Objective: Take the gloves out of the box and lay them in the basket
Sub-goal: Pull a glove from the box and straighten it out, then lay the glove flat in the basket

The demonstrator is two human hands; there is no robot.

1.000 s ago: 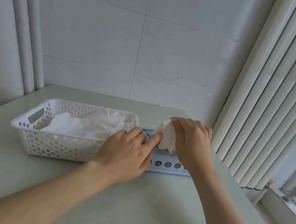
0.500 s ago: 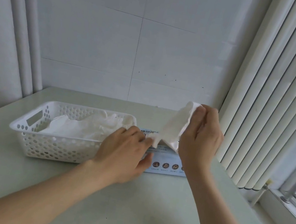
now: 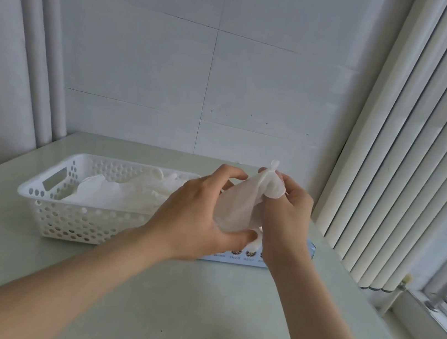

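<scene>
A white glove (image 3: 237, 203) hangs in the air above the light-blue glove box (image 3: 235, 256), which lies mostly hidden behind my hands. My right hand (image 3: 285, 210) pinches the glove's upper end. My left hand (image 3: 197, 217) grips its lower part between thumb and fingers. To the left stands the white perforated basket (image 3: 65, 212), holding several white gloves (image 3: 126, 192) in a loose pile.
The pale green table (image 3: 167, 306) stretches toward me. A white wall closes the back, curtains hang at the left, and vertical blinds (image 3: 408, 168) with a window sill stand close on the right.
My right hand pulled the glove up out of the box. My left hand left the box top and rose to take hold of the glove's lower part.
</scene>
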